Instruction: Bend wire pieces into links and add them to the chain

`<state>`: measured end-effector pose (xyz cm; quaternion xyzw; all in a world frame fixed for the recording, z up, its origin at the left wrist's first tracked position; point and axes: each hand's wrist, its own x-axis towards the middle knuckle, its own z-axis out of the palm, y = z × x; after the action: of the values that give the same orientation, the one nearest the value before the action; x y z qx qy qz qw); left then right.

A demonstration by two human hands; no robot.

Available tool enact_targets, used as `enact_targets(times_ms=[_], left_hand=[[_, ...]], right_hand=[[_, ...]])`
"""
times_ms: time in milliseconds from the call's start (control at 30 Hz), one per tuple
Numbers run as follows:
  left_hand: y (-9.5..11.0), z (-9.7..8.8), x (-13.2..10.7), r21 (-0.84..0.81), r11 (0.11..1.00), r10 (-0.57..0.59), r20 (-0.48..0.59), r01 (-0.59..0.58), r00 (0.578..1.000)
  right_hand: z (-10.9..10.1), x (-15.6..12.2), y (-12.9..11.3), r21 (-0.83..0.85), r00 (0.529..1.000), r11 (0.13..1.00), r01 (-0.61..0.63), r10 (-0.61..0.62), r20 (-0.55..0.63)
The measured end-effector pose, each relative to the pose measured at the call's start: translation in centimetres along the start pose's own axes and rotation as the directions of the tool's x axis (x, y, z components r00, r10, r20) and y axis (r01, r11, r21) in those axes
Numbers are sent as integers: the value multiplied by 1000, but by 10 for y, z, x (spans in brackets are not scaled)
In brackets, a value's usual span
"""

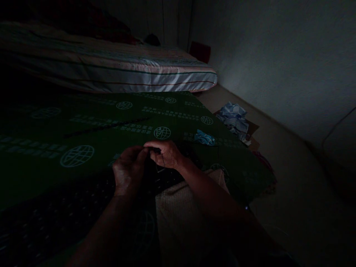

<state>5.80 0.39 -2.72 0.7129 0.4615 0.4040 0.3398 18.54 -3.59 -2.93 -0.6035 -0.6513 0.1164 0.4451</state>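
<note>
The room is very dark. My left hand [129, 170] and my right hand [165, 154] meet just above a green printed mat [83, 126] on the floor. Both have their fingers pinched together around something small and dark that I cannot make out. Dark patterned fabric [69, 211] lies under and in front of my left hand. A beige cloth [180, 211] lies under my right forearm. A long dark strip [105, 127] rests on the mat beyond my hands.
A striped mattress [125, 70] lies on the floor at the back. A small blue scrap [204, 138] sits on the mat's right part. A heap of pale blue pieces [234, 118] lies on cardboard by the wall [278, 66] at the right.
</note>
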Motion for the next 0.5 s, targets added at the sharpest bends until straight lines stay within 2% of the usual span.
enact_targets(times_ms=[500], left_hand=[[24,-6,-3,16,996,-86,-32,87,996]], right_hand=[[-4,4,-1,-156,998,987,-21,31,62]])
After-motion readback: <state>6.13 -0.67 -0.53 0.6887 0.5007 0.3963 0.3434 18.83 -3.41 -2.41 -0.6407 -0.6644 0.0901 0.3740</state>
